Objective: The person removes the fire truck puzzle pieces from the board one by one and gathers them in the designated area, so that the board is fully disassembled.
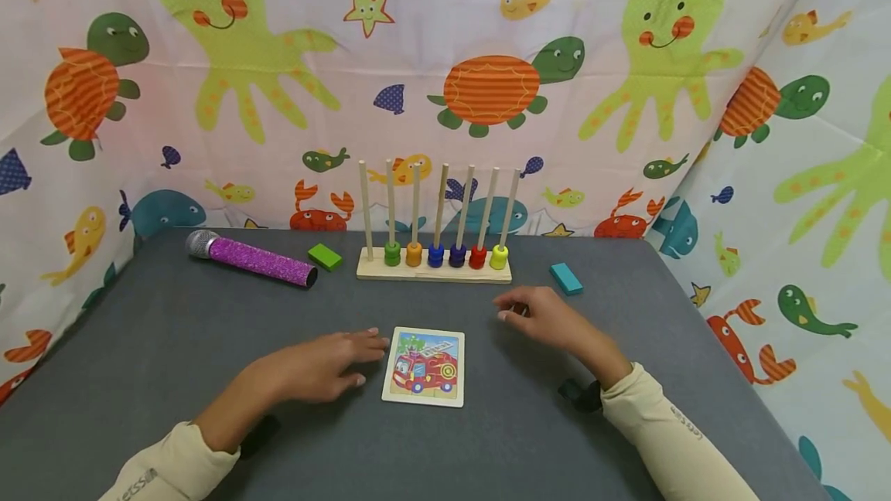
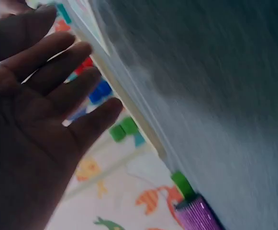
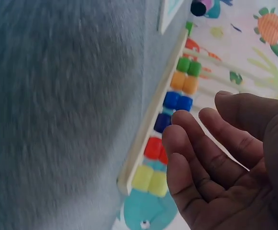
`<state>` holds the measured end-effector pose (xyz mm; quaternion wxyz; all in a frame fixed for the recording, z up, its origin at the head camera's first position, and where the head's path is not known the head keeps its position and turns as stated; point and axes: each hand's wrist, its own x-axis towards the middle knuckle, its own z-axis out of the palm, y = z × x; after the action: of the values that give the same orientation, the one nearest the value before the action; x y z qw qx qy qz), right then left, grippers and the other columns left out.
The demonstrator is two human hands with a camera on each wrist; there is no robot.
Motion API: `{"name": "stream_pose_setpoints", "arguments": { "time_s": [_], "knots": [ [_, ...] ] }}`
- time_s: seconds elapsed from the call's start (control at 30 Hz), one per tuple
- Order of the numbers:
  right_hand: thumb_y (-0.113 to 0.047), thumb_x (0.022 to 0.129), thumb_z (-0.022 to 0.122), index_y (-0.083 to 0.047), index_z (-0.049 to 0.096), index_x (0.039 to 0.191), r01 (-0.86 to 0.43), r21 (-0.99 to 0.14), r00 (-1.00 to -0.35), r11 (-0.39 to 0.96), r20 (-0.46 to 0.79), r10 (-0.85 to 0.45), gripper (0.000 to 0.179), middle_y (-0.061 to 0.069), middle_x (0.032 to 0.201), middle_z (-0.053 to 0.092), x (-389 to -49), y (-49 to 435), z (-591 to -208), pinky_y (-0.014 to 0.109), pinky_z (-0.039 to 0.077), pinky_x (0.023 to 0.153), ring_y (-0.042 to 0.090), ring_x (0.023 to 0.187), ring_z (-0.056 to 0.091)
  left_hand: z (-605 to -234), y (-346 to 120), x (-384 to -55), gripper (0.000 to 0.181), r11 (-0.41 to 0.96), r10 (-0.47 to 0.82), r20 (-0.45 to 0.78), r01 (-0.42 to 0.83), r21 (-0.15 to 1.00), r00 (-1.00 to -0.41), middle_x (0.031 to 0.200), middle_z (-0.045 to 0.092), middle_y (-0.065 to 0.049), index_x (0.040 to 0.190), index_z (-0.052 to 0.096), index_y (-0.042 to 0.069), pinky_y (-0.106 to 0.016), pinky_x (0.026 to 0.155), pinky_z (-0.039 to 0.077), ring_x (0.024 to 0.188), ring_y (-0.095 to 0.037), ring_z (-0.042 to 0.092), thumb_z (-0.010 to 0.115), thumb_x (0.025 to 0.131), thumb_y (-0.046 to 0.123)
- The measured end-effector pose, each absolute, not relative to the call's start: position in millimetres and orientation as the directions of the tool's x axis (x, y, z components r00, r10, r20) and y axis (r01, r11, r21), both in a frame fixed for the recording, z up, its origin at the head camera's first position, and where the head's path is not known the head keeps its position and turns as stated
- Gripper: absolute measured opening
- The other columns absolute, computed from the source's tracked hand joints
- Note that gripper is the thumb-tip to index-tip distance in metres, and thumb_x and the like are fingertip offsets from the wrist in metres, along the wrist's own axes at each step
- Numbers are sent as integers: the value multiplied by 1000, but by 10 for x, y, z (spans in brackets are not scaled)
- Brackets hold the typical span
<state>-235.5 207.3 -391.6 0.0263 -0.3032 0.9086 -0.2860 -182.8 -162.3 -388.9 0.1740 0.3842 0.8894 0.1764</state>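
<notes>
Head view has the puzzle [image 1: 423,385] flat on the grey bench [image 1: 139,346], low in the centre of the frame. Just beside its left edge is the left hand [image 1: 320,366], fingers [image 2: 98,122] loosely straight and slightly parted. Right of centre, the right hand [image 1: 546,319] hangs near the teal block [image 1: 566,279], its empty fingers loosely bent. Mid-frame stands the peg rack [image 1: 435,274]; left of it lie the green block [image 1: 325,257] and the purple microphone [image 1: 257,260].
</notes>
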Motion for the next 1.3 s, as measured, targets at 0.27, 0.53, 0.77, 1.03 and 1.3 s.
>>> {"name": "stream_pose_setpoints", "arguments": {
  "time_s": [0.27, 0.53, 0.77, 1.03, 1.3],
  "knots": [
    [-14, 97, 62, -3, 66, 123, -522, -609, -783, 597, 65, -618, 29, -1, 104, 68, -2293, 1842, -4037, 30, 52, 76, 11, 86, 59, -3883, -1357, -1639, 47, 593, 802, -292, 632, 499, -522, 155, 33, -4, 140, 54, 11, -45, 111, 28, 145, -28, 21, 49, 96, -5],
    [-8, 98, 59, -1, 60, 130, -561, -628, -729, 540, 63, -682, 33, 5, 109, 67, -2284, 1645, -4089, 35, 52, 86, 12, 95, 62, -3903, -1251, -1567, 46, 609, 792, -323, 634, 477, -518, 158, 24, -12, 142, 51, 9, -43, 112, 25, 146, -26, 16, 58, 97, 7],
    [-6, 97, 59, 1, 55, 134, -567, -636, -694, 524, 27, -719, 38, 7, 110, 66, -2301, 1585, -4103, 38, 51, 88, 13, 97, 61, -3930, -1165, -1467, 52, 623, 782, -322, 645, 443, -534, 159, 19, -15, 146, 45, 9, -43, 112, 25, 146, -28, 13, 60, 98, 21],
    [-7, 98, 58, 1, 59, 130, -557, -641, -694, 529, 9, -720, 33, 9, 114, 66, -2306, 1565, -4113, 40, 50, 90, 15, 101, 62, -3955, -1057, -1368, 52, 599, 801, -284, 719, 353, -527, 156, 29, -10, 144, 50, 18, -44, 106, 36, 143, -35, 22, 62, 96, 35],
    [-9, 98, 57, 2, 60, 129, -535, -660, -688, 527, -22, -726, 32, 8, 112, 67, -2334, 1583, -4074, 38, 51, 86, 15, 96, 62, -3973, -1059, -1481, 46, 513, 856, -201, 740, 435, -476, 151, 39, -2, 136, 58, 14, -40, 107, 36, 141, -26, 30, 69, 92, 16]
  ]
}}
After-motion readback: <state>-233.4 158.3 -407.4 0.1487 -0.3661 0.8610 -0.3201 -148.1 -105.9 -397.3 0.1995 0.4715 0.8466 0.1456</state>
